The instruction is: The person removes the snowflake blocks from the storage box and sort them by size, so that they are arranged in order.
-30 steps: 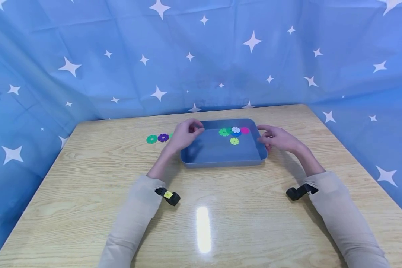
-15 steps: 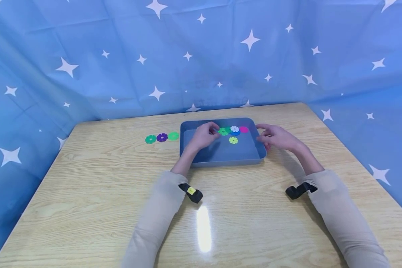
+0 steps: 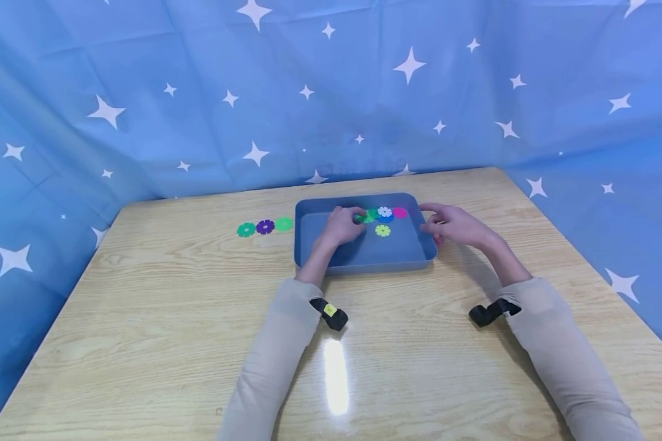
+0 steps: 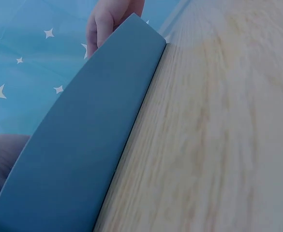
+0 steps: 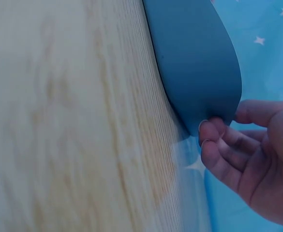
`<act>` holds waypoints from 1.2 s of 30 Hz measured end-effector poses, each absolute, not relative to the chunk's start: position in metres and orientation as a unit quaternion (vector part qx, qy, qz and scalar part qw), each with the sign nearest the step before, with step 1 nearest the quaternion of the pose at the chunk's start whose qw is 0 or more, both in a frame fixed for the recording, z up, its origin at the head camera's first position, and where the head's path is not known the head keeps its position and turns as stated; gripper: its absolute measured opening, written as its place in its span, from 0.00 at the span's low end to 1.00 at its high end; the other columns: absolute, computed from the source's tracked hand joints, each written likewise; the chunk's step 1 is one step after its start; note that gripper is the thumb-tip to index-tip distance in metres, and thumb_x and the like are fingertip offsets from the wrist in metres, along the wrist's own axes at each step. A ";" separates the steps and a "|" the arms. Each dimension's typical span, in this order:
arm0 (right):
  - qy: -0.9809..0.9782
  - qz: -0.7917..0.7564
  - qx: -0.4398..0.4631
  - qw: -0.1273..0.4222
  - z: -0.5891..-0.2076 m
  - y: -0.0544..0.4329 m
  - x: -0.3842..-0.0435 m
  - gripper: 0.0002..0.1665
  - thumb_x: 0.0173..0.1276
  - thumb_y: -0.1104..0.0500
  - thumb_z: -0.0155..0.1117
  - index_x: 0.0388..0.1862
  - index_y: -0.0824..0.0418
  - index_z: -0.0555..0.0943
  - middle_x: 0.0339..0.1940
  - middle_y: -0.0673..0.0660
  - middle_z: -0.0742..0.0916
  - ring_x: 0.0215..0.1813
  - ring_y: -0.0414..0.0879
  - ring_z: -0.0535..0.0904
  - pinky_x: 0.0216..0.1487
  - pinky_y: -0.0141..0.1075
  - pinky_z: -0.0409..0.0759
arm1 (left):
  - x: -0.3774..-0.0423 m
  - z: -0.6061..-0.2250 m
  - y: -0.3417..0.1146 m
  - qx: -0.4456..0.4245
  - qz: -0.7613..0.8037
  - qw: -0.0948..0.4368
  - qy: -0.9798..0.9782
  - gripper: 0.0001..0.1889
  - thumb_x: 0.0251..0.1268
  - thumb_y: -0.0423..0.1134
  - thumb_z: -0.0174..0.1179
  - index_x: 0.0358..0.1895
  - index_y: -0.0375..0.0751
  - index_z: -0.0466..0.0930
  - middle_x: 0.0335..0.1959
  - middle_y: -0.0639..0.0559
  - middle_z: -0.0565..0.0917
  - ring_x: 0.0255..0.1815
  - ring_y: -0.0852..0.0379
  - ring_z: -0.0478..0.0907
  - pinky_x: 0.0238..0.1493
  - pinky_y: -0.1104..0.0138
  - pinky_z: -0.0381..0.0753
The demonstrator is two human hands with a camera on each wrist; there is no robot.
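Note:
A blue-grey tray (image 3: 320, 245) lies on the table with several slotted plastic snowflake discs at its far right part. My left hand (image 3: 343, 226) reaches into it, with curled thumb and forefinger around the left edge of a light green snowflake disc (image 3: 369, 217). Beside that disc lie a white disc (image 3: 384, 211), a blue one partly under it and a pink disc (image 3: 399, 212); a yellow-green disc (image 3: 383, 231) lies nearer. At the tray's right wall, my right hand (image 3: 456, 225) grips the rim, thumb and fingers on either side of the wall (image 5: 199, 63).
Left of the tray, a row of three discs lies on the wooden table (image 3: 198, 306): a teal disc (image 3: 246, 229), a purple disc (image 3: 265, 226) and a light green disc at the tray's edge. A starry blue curtain (image 3: 209, 92) hangs behind the table.
My left hand has moved right, from the tray's left edge to the green discs inside. The right hand has kept its hold on the tray's right side.

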State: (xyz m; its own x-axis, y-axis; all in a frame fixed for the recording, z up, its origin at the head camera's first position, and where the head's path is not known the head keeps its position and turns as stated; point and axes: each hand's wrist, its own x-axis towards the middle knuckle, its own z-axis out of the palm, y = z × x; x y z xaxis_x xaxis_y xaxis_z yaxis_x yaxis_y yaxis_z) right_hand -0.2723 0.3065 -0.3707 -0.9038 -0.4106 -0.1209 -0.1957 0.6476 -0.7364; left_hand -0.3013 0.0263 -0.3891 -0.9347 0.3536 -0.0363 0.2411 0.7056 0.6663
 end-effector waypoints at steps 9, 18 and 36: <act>0.899 -0.383 -0.163 0.139 -0.371 0.307 -0.272 0.37 0.77 0.59 0.58 0.78 0.70 0.57 0.25 0.58 0.79 0.28 0.55 0.79 0.36 0.46 0.80 | -0.299 -0.388 0.026 0.135 0.348 0.078 0.925 0.11 0.70 0.41 0.66 0.47 0.38 0.81 0.49 0.45 0.78 0.60 0.46 0.68 0.59 0.57 0.70; 0.901 -0.378 -0.162 0.137 -0.371 0.307 -0.273 0.37 0.77 0.60 0.57 0.78 0.71 0.57 0.24 0.58 0.79 0.29 0.55 0.79 0.36 0.46 0.80 | -0.299 -0.388 0.026 0.115 0.352 0.078 0.926 0.21 0.66 0.43 0.70 0.55 0.37 0.77 0.53 0.43 0.77 0.57 0.47 0.71 0.58 0.57 0.72; 0.902 -0.376 -0.165 0.135 -0.370 0.306 -0.272 0.38 0.77 0.59 0.58 0.78 0.70 0.57 0.25 0.57 0.79 0.28 0.54 0.79 0.36 0.45 0.80 | -0.300 -0.378 -0.013 0.209 0.465 0.045 0.859 0.10 0.70 0.29 0.61 0.51 0.35 0.76 0.40 0.44 0.80 0.40 0.51 0.77 0.42 0.63 0.77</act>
State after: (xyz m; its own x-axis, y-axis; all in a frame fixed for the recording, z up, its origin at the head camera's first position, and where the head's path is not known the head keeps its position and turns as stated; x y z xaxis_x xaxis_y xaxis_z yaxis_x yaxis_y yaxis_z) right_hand -0.2718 0.3059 -0.3701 -0.9091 -0.3991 -0.1194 -0.1958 0.6623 -0.7232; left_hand -0.2998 -0.0126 -0.3781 -0.9088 0.4003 0.1176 0.3172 0.4800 0.8179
